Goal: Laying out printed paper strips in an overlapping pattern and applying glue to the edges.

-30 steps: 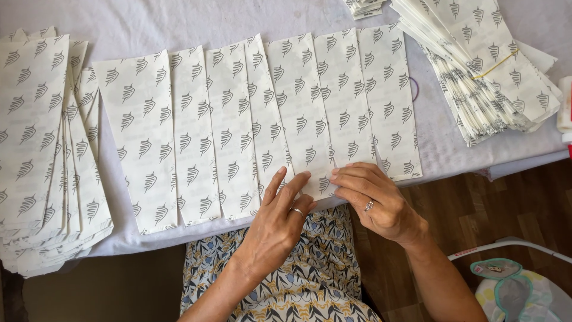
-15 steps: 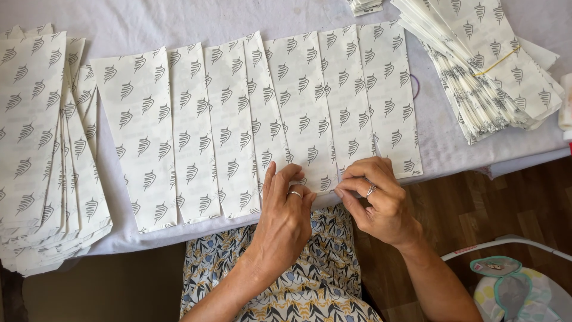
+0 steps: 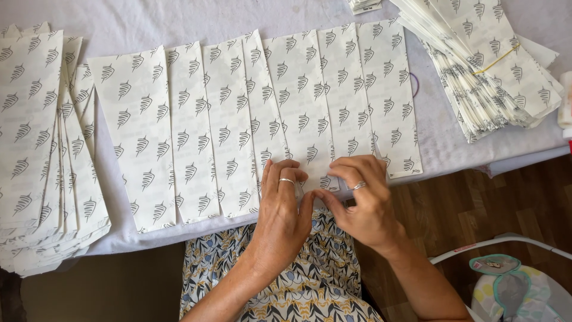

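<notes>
Left hand (image 3: 285, 209) slid onto bags (image 3: 310, 107); white-clothed table (image 3: 179, 18), wood floor (image 3: 476, 203).

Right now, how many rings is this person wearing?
2. One silver ring sits on a finger of the left hand; the second ring is on the right hand. The curled right-hand fingers may hide others.

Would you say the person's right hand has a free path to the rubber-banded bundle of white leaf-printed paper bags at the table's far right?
Probably yes: only bare white tablecloth lies between the right hand and the bundle.
</notes>
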